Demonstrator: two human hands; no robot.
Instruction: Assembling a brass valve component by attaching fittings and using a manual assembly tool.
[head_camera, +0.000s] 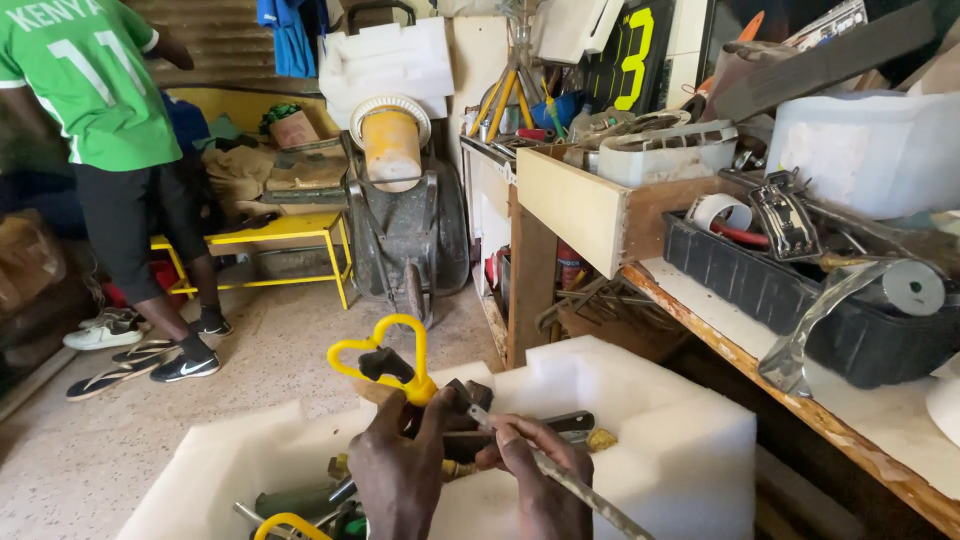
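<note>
Your left hand (398, 470) is closed around the stem of a valve-like fitting with a yellow butterfly handle (385, 358); the handle stands up above your knuckles, tilted slightly away from you. Your right hand (535, 470) is closed too, pinching a long flat metal tool (560, 478) whose near end runs down toward the bottom edge and whose far end meets the dark head of the fitting just beside the yellow handle.

Both hands hover over a white foam packing tray (640, 420). Brass-coloured fittings (600, 439) and dark metal parts lie in its recesses, and a second yellow handle (290, 524) shows at the bottom edge.

Judged step: working the tool tip against the fitting's head while the left hand steadies it. Next move likely calls for a firm counter-grip on the left and controlled pressure on the right, so the tip does not slip.

To your right, a cluttered workbench (800, 400) with a black bin (760, 290). Ahead left, a person in a green shirt (90, 90) stands near a yellow bench (270, 230).
</note>
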